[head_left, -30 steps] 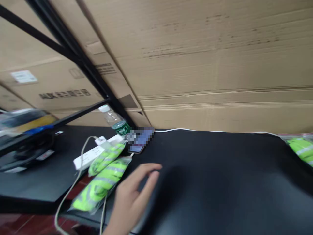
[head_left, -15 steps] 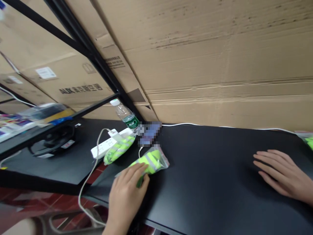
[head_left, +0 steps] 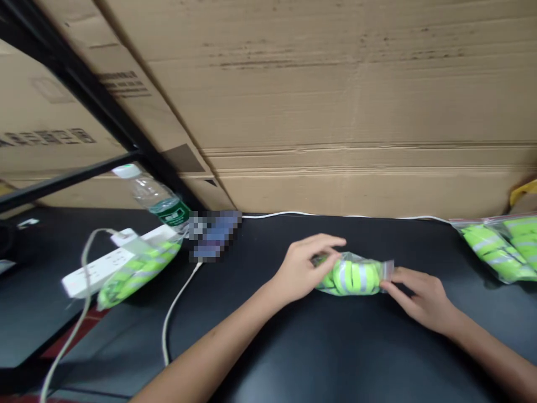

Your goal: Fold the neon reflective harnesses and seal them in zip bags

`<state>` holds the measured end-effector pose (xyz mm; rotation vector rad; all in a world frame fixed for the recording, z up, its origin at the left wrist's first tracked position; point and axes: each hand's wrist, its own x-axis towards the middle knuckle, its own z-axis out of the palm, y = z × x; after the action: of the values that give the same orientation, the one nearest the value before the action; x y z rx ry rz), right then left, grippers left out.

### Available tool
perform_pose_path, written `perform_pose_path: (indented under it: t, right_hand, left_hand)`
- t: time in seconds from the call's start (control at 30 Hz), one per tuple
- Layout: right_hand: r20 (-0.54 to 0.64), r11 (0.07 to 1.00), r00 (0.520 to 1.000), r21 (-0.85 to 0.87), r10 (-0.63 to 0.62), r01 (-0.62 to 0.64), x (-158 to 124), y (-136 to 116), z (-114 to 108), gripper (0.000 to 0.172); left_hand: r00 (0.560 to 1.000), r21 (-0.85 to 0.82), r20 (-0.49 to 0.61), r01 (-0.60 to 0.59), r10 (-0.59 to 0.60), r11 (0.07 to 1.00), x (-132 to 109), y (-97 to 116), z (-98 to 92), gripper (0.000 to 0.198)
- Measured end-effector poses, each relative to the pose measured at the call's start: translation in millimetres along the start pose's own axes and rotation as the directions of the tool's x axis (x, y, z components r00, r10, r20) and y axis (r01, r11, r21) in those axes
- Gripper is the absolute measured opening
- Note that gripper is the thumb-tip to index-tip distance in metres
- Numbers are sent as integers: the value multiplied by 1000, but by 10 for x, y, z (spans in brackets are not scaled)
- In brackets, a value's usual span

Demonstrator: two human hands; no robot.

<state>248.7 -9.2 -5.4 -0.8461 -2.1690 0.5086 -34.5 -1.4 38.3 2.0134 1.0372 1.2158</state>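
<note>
A folded neon-yellow reflective vest with silver bands lies inside a clear zip bag (head_left: 356, 278) on the black table. My left hand (head_left: 304, 266) is at the bag's left end, its thumb over the plastic and its index finger stretched above; the other fingers are partly hidden. At the opposite end, my right hand (head_left: 419, 296) pinches the zip strip between thumb and fingers.
More bagged vests (head_left: 499, 249) lie at the right. On the left are a bagged vest (head_left: 140, 271), a white power strip (head_left: 98, 268), a water bottle (head_left: 157, 196) and a blurred phone (head_left: 218, 232) with a cable. A cardboard wall (head_left: 335, 112) and black frame bar (head_left: 100, 101) bound the table.
My left hand has carried the bagged vest rightward to the middle of the table. My right hand has moved from lying flat to gripping the bag's edge. The view has turned right.
</note>
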Motion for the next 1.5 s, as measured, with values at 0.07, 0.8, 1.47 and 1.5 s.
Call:
perform_pose_path:
  t: [0.07, 0.8, 1.47, 1.5]
  right_hand:
    - [50, 928, 955, 228, 292, -295, 18, 74, -75, 22]
    - [385, 159, 745, 825, 545, -542, 116, -216, 581, 36]
    - [102, 596, 822, 640, 560, -485, 111, -165, 429, 30]
    - [78, 597, 815, 641, 575, -482, 105, -157, 418, 27]
  left_hand:
    - [982, -198, -118, 120, -145, 973, 89, -187, 108, 31]
    - [963, 377, -23, -241, 269, 895, -254, 176, 510, 30]
    - [960, 261, -220, -114, 174, 959, -271, 213, 275, 11]
    - [955, 295, -167, -190, 246, 936, -286, 213, 283, 12]
